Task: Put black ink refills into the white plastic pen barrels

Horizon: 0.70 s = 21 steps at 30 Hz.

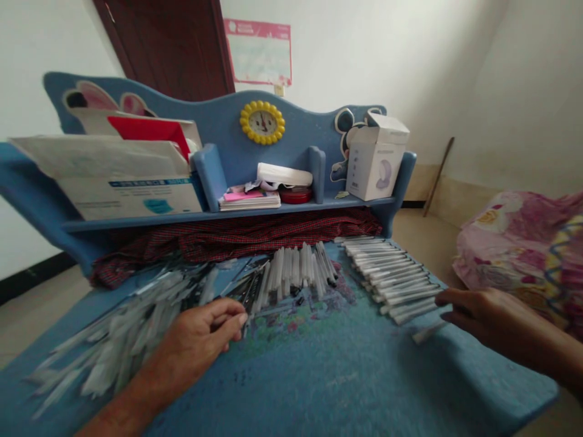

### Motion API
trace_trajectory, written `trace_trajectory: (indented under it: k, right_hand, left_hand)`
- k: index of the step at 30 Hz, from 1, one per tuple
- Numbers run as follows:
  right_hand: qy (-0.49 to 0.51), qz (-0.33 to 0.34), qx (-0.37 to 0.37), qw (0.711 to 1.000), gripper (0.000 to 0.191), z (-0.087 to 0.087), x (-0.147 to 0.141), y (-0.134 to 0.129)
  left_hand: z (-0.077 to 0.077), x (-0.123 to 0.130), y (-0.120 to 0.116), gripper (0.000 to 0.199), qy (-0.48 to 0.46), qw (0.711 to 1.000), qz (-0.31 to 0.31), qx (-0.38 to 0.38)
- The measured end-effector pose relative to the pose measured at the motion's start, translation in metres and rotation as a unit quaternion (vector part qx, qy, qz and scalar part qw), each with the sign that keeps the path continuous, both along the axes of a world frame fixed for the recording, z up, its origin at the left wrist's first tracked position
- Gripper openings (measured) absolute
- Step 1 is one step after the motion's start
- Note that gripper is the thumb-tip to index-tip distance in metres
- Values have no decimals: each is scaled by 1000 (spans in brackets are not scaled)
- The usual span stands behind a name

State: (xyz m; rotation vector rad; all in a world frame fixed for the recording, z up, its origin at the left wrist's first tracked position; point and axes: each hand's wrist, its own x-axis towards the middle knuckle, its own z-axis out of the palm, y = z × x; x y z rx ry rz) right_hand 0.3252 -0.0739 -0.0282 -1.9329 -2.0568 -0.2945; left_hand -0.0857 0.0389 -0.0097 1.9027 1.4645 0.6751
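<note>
A blue desk [328, 376] carries many white pen barrels. A neat row of assembled white pens [392, 273] lies at the right. My right hand [483, 315] rests beside that row, fingers extended, touching a white pen [428, 332] at its near end. A loose bunch of white barrels [296, 270] lies in the middle, with dark pen refills [246, 288] next to it. My left hand [204, 334] is curled, its fingertips pinched at the edge of the dark refills. A blurred heap of white barrels [113, 340] spreads on the left.
A red checked cloth [237, 237] lies under the desk's shelf [228, 212]. On the shelf stand a mask box [132, 194], books [248, 199], a white carton [376, 161] and a yellow clock [263, 122]. A pink floral bundle [523, 243] sits at the right.
</note>
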Motion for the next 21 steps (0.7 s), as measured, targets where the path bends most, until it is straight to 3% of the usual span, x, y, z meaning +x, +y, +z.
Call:
trace_trajectory:
  k: [2, 4, 10, 16, 21]
  right_hand:
    - [-2, 12, -93, 996, 12, -6, 3, -6]
    - [-3, 7, -126, 992, 11, -11, 3, -7]
    - [-9, 40, -123, 992, 14, -14, -5, 4]
    - [-16, 26, -122, 992, 13, -15, -8, 9]
    - [-56, 21, -114, 992, 33, -15, -9, 14]
  left_hand:
    - [0, 1, -1, 18, 5, 1000, -1, 1]
    - [0, 2, -3, 18, 11, 1000, -2, 1]
    - [5, 6, -7, 18, 1, 1000, -4, 0]
    - [0, 2, -5, 23, 17, 1000, -22, 3]
    - [-2, 2, -4, 26, 54, 998, -36, 1]
